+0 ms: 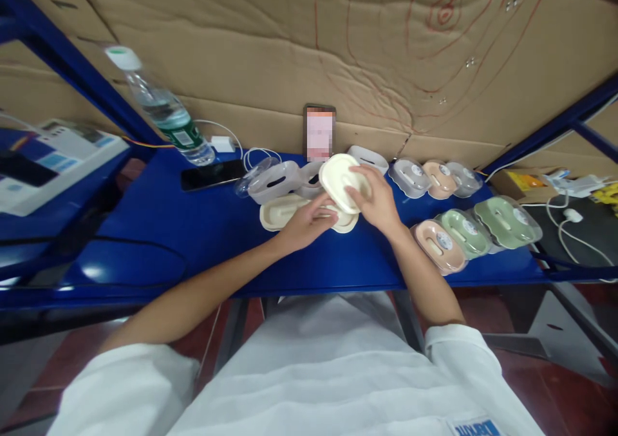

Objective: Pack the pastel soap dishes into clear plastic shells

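- Cream piece [342, 181], an oval, tilted and raised just over the bench [217, 262]; it is the centre of the clock here, with twelve pointing away from the person.
- Right hand [374, 194] clamped on it, fingers over the far edge and thumb across the face; left hand [309, 223] at seven o'clock, fingers partly curled close to its lower edge; whether they grip it, or the shallow tray beneath, I cannot tell.
- Cream trays lie below: one [275, 216] at eight o'clock, another [348, 223] at six, partly hidden by the hands; both uncovered.
- Pale grey shells, bare: two [284, 177] side by side towards nine, the nearer one partly hidden; a third [369, 158] just behind, at one to two; a clear cover [253, 177] at nine, beside the outer shell.
- Boxes under clear covers, at least six: grey, peach and grey [412, 177] in a row at three; peach and two green [441, 246] around four; these look finished, while the cream and bare grey parts look unassembled, so I judge the work partly done.
- Further out, an upright phone [319, 133] at eleven, against cardboard [241, 56]; a dark phone [212, 175] flat at nine; a water bottle [181, 127] between nine and ten.
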Available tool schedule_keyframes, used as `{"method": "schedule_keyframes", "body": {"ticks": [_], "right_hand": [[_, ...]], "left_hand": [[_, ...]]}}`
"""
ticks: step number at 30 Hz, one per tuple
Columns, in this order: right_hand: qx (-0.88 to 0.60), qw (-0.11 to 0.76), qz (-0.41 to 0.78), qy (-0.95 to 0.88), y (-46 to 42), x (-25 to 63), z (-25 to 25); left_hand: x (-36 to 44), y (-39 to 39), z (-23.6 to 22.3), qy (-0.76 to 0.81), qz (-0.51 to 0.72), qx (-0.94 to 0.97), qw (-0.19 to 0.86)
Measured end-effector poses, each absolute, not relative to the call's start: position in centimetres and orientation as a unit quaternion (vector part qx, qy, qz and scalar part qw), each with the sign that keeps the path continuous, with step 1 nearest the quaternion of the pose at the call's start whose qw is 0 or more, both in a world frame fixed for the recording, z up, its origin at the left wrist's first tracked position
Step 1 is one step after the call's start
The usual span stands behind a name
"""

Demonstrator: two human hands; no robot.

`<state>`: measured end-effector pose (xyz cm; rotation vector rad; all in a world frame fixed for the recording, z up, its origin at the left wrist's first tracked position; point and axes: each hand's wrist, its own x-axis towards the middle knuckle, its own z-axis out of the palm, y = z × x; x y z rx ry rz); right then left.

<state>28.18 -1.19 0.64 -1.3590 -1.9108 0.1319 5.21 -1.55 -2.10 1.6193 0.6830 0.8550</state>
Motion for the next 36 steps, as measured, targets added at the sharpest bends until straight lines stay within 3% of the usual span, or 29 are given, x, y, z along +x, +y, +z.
{"method": "schedule_keyframes", "body": {"ticks": [5, 13, 20, 23, 26, 32, 36], "right_hand": [[-0.594, 0.291, 0.011, -0.75, 0.0, 30.3, -0.6], [-0.611, 0.204, 0.003, -0.765, 0.1, 28.8, -0.4], [-0.673, 0.156, -0.052, -0.721, -10.6, 34.5, 5.4], [-0.722, 0.093, -0.115, -0.676, -16.5, 37.4, 4.3], [-0.721, 0.06, -0.104, -0.683, -20.0, 39.0, 1.6], [-0.696, 0.109, -0.052, -0.708, -18.4, 38.9, -1.6], [-0.661, 0.209, 0.023, -0.721, -15.0, 37.4, -0.1]], "left_hand": [[5.4, -3.0, -2.8, 0.249, 0.251, 0.902, 0.247], [4.9, -2.7, -2.2, 0.28, 0.209, 0.933, 0.085], [4.8, -3.0, -2.0, 0.286, 0.231, 0.927, 0.078], [5.0, -3.4, -2.3, 0.231, 0.219, 0.944, 0.09], [5.1, -3.3, -2.6, 0.226, 0.196, 0.95, 0.095], [5.1, -2.9, -2.2, 0.277, 0.221, 0.932, 0.072], [5.3, -3.8, -1.8, 0.289, 0.266, 0.899, 0.193]]}}
